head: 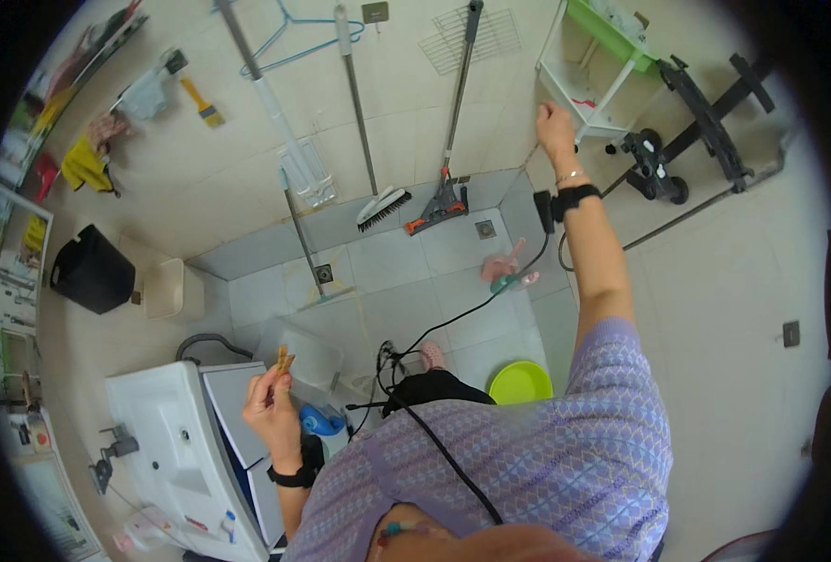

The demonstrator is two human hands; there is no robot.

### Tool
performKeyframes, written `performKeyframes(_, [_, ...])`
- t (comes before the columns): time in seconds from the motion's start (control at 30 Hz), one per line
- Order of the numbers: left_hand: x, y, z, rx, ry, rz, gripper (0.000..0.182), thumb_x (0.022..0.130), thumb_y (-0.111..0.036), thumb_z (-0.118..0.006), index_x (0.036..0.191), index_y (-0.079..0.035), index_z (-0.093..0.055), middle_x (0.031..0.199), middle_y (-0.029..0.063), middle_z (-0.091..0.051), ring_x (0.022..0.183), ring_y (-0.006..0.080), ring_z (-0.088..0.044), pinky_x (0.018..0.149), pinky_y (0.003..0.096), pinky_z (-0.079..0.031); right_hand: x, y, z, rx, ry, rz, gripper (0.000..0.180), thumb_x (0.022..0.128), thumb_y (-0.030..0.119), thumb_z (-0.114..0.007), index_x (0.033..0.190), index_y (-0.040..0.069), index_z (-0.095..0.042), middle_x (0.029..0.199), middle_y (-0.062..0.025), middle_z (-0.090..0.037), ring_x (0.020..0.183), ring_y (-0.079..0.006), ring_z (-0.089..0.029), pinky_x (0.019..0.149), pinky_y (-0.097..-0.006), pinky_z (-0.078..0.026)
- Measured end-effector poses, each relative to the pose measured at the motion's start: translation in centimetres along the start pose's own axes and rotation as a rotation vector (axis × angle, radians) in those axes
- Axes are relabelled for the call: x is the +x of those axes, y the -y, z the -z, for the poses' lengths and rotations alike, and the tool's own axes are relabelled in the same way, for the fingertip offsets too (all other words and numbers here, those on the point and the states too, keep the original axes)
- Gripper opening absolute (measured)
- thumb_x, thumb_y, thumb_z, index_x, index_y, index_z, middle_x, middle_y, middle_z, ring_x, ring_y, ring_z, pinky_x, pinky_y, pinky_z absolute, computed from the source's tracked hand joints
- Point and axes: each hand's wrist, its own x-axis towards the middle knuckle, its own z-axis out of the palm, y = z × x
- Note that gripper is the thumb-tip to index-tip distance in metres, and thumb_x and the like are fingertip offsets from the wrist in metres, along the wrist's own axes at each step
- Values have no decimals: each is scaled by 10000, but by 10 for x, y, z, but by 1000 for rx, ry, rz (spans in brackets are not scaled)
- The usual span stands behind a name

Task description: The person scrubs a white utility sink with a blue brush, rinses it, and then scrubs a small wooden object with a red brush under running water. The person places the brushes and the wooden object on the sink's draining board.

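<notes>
My left hand [272, 411] is raised beside the white washbasin, pinching a small tan piece [284, 360] that looks like a wooden clip. Its fingers hide the lower end of the piece. Stretched forward to the upper right, my right hand [554, 131] has its fingers curled near the wall, just left of a white shelf rack [573, 95]. Whether anything is inside those fingers cannot be seen. Both wrists wear black straps, and a black cable [450, 319] hangs from the right one down to my body.
A floor brush [384, 208], a mop [440, 211] and a squeegee [324, 295] lean at the wall. A lime-green basin [520, 383] and a pink scoop [501, 265] are on the tiled floor. The washbasin [169, 449] stands left; a folded black metal frame [703, 119] is right.
</notes>
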Motion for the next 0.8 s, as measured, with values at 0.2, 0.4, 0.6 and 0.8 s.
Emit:
performKeyframes(0.2, [46,-41,-74,320,-75,-111,159,877,13,-697,1033,24,-725,828,82,-651,739,148,-598,634,271,-461,141,-183,-100,-516,128,26,324,917,231,-475,951,50,-741,1059,-220,-707,948,-444,-678,808,-504,-553])
performKeyframes(0.4, [86,-67,-84,557,-234,-313,143,861,-33,-734,998,7,-745,793,127,-664,692,226,-630,639,297,-499,218,-339,-155,-158,431,62,489,950,392,-504,1264,24,-578,1264,-227,-608,1161,-386,-576,964,-493,-451])
performKeyframes(0.6, [108,-78,-82,607,-331,-270,205,829,-37,-771,1033,-21,-756,788,78,-672,665,165,-603,593,274,-464,265,-366,-153,-86,745,-547,618,957,500,-456,1396,67,-504,1379,-184,-554,1277,-326,-517,1051,-463,-390])
performKeyframes(0.8, [103,-74,-80,598,-337,-218,204,830,-64,-778,1031,-28,-759,775,68,-662,672,159,-585,604,272,-459,280,-380,-165,-419,815,-466,576,930,528,-485,1240,66,-633,1223,-176,-643,1129,-333,-602,960,-469,-445])
